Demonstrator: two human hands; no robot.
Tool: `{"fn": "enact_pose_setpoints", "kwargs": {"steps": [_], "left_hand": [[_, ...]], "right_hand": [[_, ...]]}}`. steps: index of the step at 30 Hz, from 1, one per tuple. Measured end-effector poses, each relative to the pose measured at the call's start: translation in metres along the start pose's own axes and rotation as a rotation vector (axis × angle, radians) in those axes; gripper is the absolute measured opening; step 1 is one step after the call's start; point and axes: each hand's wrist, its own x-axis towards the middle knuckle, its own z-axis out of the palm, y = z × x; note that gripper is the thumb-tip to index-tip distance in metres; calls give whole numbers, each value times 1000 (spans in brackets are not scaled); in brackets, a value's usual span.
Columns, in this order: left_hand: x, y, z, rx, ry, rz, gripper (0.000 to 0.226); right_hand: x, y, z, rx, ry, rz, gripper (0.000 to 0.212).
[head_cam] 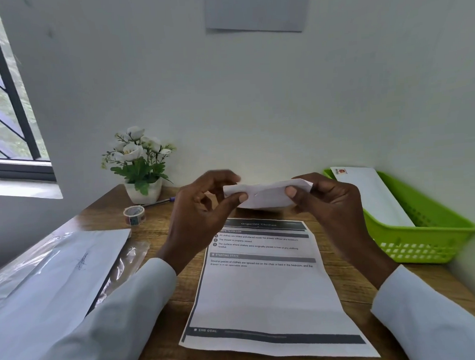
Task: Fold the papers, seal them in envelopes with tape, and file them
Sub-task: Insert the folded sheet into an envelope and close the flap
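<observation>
A folded white paper (266,195) is held in the air above the desk, between both hands. My left hand (202,208) pinches its left end with thumb and fingers. My right hand (326,201) grips its right end. Below them a printed sheet (264,292) lies flat on the wooden desk (164,263). A roll of patterned tape (134,215) sits at the left rear. White envelopes (59,280) in clear wrap lie at the left. One white envelope (371,196) rests in a green basket (421,243) at the right.
A white pot of artificial flowers (140,167) stands at the back left, with a pen (161,201) beside it. A window (7,107) is at the left, and a white wall runs close behind the desk.
</observation>
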Motion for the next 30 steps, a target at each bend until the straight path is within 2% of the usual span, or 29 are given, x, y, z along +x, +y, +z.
{"fn": "enact_pose_setpoints", "kwargs": {"steps": [3,7,10,13,17,24,30], "left_hand": [[-1,2,2,-42,66,-10,40],[0,1,2,145,71,127,23],[-1,-1,2,178,66,219,12],[-1,-2,3,185,91,210,14],[-3,-2,3,209,77,202,15],[-3,-2,2,245,67,176,17],[-2,2,1,242,54,121,6]], "right_hand": [[0,-1,4,36,81,9,14],[2,-1,4,-10,170,-114,33],[2,0,3,-130,119,-286,31],[3,1,3,-235,50,-410,27],[3,-2,3,-202,48,-318,19],[3,-4,1,-200,127,-105,27],[5,-2,0,-329,41,-75,11]]}}
